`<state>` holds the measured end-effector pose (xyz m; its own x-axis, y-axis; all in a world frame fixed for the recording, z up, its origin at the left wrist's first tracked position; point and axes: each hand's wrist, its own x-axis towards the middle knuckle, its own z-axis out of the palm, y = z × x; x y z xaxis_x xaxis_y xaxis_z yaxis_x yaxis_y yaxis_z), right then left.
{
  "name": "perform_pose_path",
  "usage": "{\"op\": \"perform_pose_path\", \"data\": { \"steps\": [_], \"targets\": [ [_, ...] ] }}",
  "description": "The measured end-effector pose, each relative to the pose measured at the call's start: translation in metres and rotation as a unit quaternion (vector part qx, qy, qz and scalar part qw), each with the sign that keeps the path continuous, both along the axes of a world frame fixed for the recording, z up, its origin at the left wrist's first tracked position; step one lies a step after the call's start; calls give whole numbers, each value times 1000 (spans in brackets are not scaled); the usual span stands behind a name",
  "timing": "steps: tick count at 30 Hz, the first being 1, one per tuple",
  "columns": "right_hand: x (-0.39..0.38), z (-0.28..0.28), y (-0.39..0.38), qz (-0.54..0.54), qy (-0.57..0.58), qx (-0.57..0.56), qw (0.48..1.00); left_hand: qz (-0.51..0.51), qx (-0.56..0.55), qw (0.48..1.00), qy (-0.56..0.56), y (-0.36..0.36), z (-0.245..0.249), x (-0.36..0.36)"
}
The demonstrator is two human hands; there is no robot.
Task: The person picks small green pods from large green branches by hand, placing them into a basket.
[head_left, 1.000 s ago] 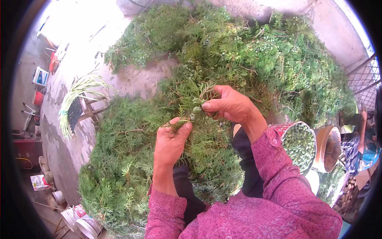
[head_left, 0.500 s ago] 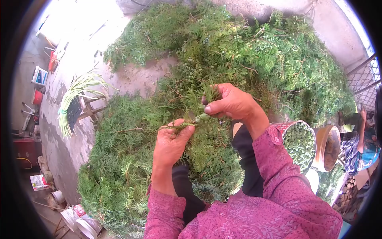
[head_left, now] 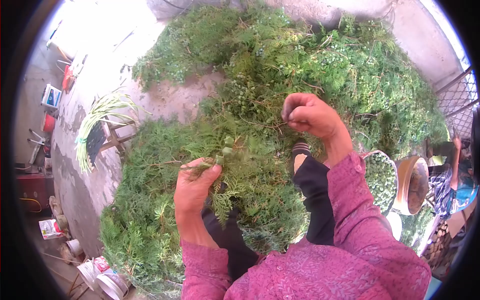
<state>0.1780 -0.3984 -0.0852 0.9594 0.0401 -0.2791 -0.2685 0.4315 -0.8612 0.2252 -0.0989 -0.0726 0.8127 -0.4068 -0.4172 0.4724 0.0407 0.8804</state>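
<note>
My left hand [head_left: 191, 192] is closed, thumb against fingers, on a conifer sprig [head_left: 223, 199] with flat scaly leaves. Pale green cones [head_left: 228, 150] show just above its thumb, slightly blurred. Up and to the right, my right hand [head_left: 316, 116] is curled with its fingertips pressed together; whatever is inside them is hidden. It is apart from the sprig, over the heap of cut conifer branches [head_left: 150, 200]. A bucket full of green cones [head_left: 380, 182] stands by my right forearm, partly covered by the sleeve.
Beside the cone bucket is a tan bucket [head_left: 413, 185]. Long green stalks [head_left: 92, 130] lie over a small stool [head_left: 114, 137] at left. White buckets [head_left: 107, 285] sit at lower left. Another person's arm [head_left: 456, 162] shows at far right, near stacked firewood [head_left: 437, 242].
My right hand has pulled away up and to the right, leaving the sprig. My left hand has moved left and slightly down with the sprig still in it.
</note>
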Motion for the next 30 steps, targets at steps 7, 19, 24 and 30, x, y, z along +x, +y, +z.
{"op": "perform_pose_path", "data": {
  "steps": [7,19,24,30],
  "targets": [
    [12,-2,34,45,88,35,994,-26,-27,999,-24,-12,2,2],
    [15,2,71,36,62,112,991,-37,-1,997,-60,-25,9,1],
    [18,-5,66,19,8,-151,988,-35,-8,998,-58,-35,-3,-4],
    [16,-5,29,-58,29,-88,994,-14,49,997,-62,-33,2,-1]
  ]
}}
